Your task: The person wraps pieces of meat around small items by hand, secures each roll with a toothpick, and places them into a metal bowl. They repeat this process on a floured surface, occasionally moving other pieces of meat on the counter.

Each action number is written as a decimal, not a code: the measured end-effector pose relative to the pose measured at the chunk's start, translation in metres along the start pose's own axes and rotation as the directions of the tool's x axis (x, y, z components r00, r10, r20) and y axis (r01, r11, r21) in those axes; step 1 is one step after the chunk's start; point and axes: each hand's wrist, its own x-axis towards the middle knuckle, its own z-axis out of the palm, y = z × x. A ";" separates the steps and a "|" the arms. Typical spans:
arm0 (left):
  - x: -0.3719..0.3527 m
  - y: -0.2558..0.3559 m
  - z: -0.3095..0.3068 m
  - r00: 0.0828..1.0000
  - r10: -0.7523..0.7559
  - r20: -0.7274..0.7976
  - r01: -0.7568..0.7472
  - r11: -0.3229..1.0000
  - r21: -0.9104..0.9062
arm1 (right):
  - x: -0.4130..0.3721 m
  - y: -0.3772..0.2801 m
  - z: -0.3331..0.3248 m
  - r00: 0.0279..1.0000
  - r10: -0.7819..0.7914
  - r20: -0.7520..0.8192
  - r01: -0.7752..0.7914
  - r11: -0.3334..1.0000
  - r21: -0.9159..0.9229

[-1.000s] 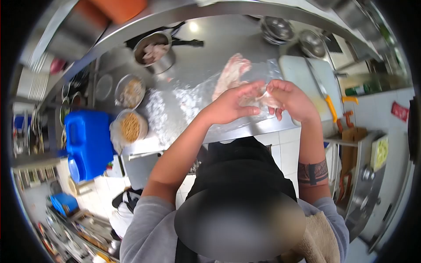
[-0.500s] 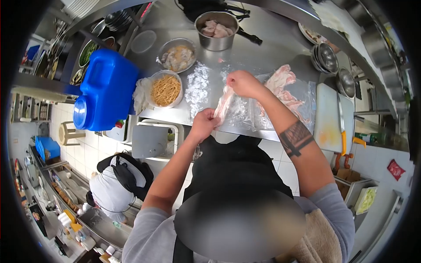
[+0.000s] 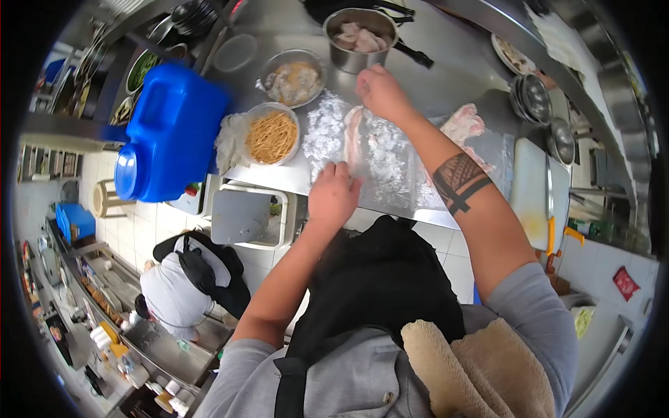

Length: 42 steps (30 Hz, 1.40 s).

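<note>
A long thin strip of pale pink meat [image 3: 353, 132] lies on the floured steel table, running away from me. My left hand [image 3: 334, 195] is at its near end, back upward, with the thumb apart from the fingers. Beyond its far end, my right hand [image 3: 382, 92] hovers near the pot with loosely bent fingers, nothing visible in them. White flour [image 3: 326, 129] is spread beside the strip. Further right, more raw meat slices [image 3: 463, 125] lie on clear plastic sheeting [image 3: 496, 150]. A metal bowl [image 3: 322, 82] holds pale, wet pieces left of my right hand.
A steel pot [image 3: 348, 61] of raw meat stands at the back. Left are a tub of thin yellow sticks [image 3: 272, 137] and a blue jug [image 3: 174, 118]. A cutting board [image 3: 531, 184] with a yellow-handled knife [image 3: 550, 233] lies right. Another person [image 3: 178, 285] bends over behind left.
The meat strip, held up between both hands before, now lies on the flour. My right hand has let go and moved away toward the pot; my left hand has loosened at the near end.
</note>
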 end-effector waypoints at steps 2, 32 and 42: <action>0.011 -0.015 0.006 0.982 0.187 -0.009 -0.187 0.981 0.047 | -0.015 0.004 -0.035 0.995 0.102 -0.010 -0.101 0.993 0.065; 0.069 0.180 0.155 0.790 0.471 0.393 -0.484 0.872 -0.073 | -0.289 0.033 -0.137 0.539 0.842 0.021 -0.842 0.539 -0.001; 0.093 0.181 0.131 0.807 0.559 0.192 -0.438 0.784 -0.440 | -0.302 0.044 -0.157 0.664 0.745 -0.056 -0.738 0.642 -0.206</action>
